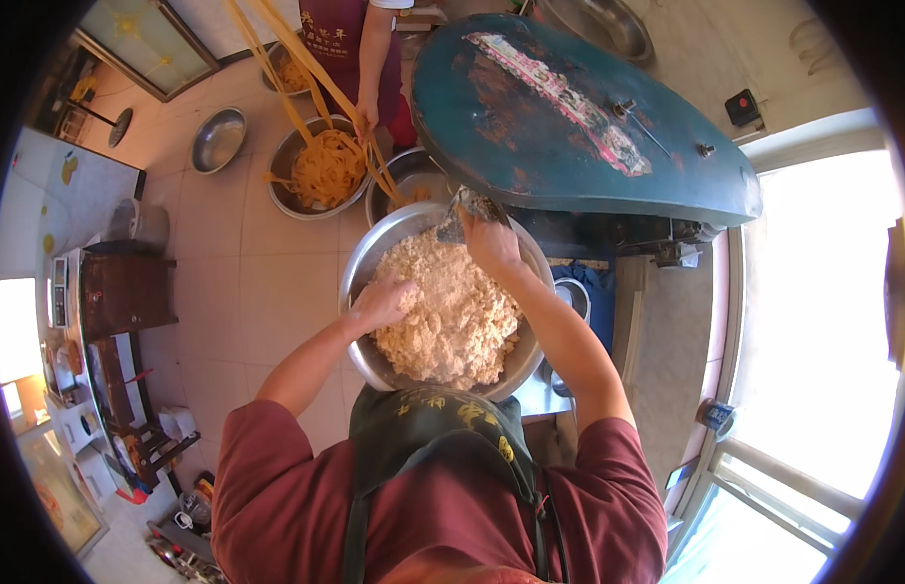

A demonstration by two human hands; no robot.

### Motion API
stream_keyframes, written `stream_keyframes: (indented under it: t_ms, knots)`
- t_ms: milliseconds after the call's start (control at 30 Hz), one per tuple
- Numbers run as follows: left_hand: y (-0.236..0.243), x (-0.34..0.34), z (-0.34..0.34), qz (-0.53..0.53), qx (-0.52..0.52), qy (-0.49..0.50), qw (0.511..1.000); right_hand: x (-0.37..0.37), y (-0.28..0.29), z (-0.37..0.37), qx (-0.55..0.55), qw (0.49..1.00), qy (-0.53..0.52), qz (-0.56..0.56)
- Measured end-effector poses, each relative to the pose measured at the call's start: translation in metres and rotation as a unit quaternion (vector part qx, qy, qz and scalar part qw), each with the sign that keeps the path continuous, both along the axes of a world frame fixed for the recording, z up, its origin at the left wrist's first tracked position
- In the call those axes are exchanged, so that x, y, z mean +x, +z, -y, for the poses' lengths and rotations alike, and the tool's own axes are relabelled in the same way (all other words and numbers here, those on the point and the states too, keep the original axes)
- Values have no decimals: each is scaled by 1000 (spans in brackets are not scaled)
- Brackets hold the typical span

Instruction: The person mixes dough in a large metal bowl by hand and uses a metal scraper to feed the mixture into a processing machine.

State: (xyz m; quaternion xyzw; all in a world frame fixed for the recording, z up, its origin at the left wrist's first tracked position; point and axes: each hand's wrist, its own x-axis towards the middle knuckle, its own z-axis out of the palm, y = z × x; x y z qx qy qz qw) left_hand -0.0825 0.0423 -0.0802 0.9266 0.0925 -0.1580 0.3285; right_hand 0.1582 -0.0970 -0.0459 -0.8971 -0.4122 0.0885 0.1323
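A large steel bowl [360, 263] sits in front of me, heaped with pale crumbly dough [452, 311]. My left hand [382, 302] is pressed into the left side of the dough, fingers curled in it. My right hand [488, 238] is at the bowl's far rim, closed around a metal scraper [462, 212] whose blade points into the bowl. My forearms come up from my maroon sleeves and dark apron.
A big teal machine cover [579, 117] lies beyond the bowl on the right. Another person's hand [365, 115] handles long yellow dough strips [326, 165] over steel basins [287, 190] on the tiled floor. An empty steel basin [217, 139] sits farther left. A dark cabinet [126, 292] stands at left.
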Motion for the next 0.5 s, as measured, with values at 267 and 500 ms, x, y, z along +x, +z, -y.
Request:
stream_keyframes:
  t_ms: [267,500]
  knots:
    - [5,14,12,107,-163,132,972,0,16,13,-22,999,-10,-23]
    - [2,13,24,59,-307,92,945,-2,17,38,27,999,22,-20]
